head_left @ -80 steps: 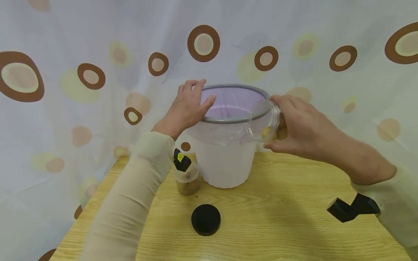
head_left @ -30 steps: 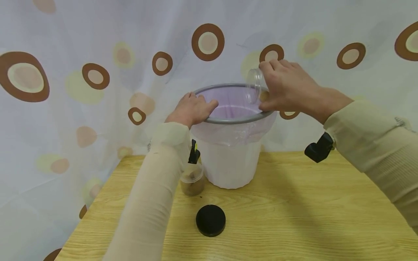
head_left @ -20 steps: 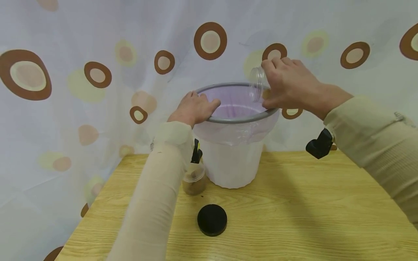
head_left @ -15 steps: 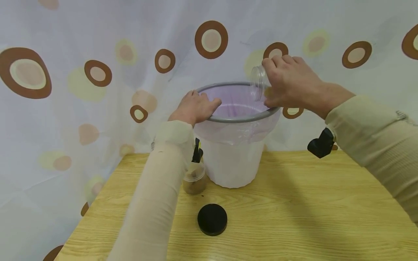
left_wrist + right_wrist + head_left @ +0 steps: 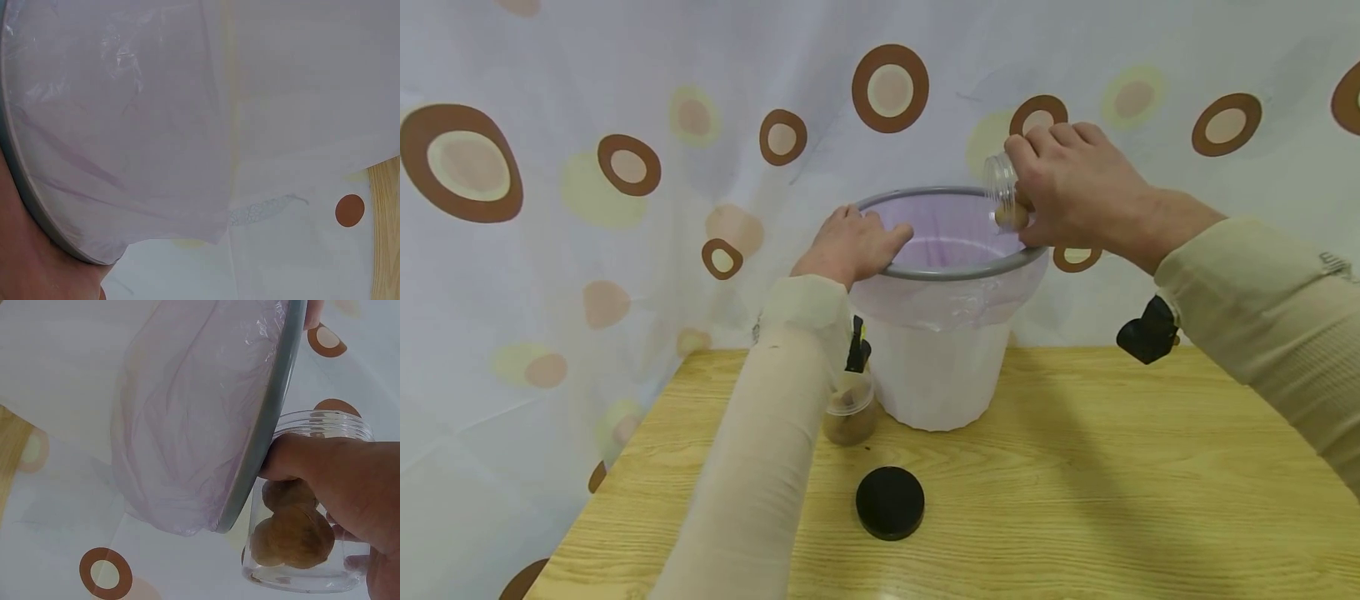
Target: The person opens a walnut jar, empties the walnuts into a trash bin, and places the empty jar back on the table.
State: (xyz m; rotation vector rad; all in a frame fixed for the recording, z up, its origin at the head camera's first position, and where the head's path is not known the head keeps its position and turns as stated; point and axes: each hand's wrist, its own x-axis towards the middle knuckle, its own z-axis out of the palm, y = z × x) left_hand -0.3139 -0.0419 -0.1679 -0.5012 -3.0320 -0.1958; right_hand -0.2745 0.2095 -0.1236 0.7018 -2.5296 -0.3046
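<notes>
Right fingers gripping tilted jar — brown balls inside, left fingers holding bin rim

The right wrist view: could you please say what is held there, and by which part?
The right grip holds a clear jar around its side wall.
</notes>
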